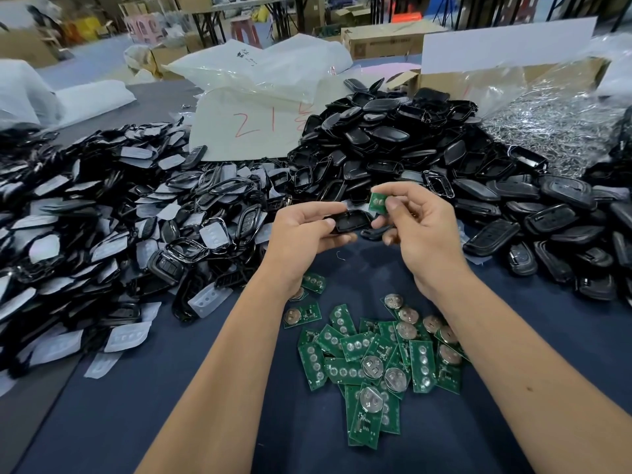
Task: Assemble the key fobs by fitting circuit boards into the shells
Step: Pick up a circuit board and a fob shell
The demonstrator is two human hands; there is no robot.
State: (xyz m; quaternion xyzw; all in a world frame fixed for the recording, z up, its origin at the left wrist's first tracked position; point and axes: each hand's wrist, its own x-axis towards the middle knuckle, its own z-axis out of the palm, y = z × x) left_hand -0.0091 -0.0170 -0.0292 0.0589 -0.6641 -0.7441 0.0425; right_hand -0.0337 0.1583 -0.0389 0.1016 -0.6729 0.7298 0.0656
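While the left hand (301,230) grips a black shell (352,221) above the table (143,388), the right hand (420,230) pinches a green circuit board (378,202) just beside it, its fingers (393,208) curled on the board.

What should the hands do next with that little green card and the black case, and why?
Probably lower the small green circuit board, pinched in the right hand, into the open black plastic shell that the left hand holds. The board sits just above the shell's right end, not yet inside.
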